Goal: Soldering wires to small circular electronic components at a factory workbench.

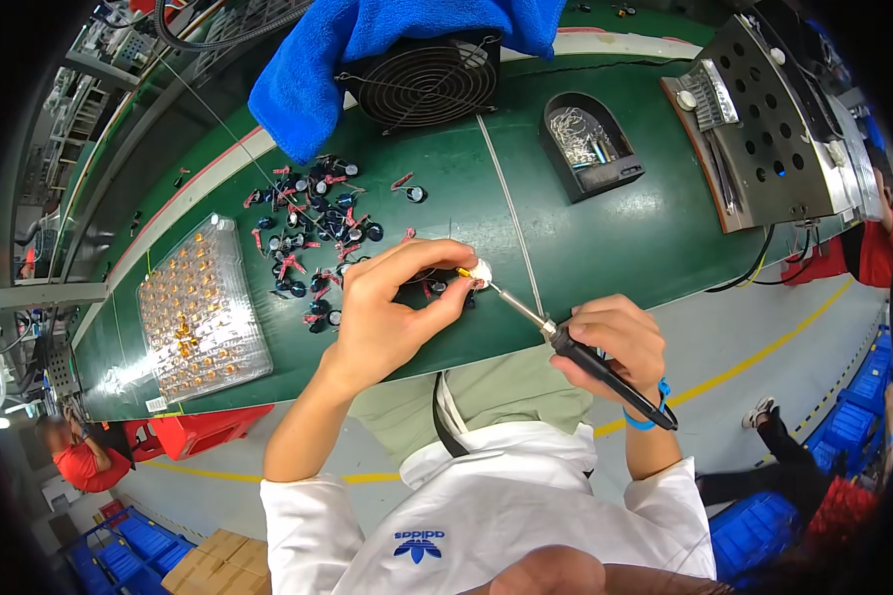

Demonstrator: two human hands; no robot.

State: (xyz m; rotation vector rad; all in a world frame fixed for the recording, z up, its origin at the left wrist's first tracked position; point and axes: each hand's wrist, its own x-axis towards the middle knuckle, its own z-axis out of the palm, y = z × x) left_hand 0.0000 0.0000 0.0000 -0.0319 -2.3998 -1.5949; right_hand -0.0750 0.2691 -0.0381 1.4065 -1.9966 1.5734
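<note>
My left hand [392,302] pinches a small round whitish part [481,271] with a bit of yellow on it, between thumb and forefinger above the green bench. From the other side, my right hand [617,349] grips a soldering iron [522,309] by its black handle. Its thin metal tip points left and meets, or nearly meets, the small part; exact contact is too fine to tell. Beyond my left hand lies a loose pile of small dark round components [318,223] with red leads. A few more sit partly hidden under my left fingers.
A clear plastic tray [258,342] of small orange parts lies at the left. A black fan [427,84] and a blue towel [303,94] stand at the back. Right of them are a black bin [605,177] of metal bits and a perforated metal box [774,139]. Other people work nearby.
</note>
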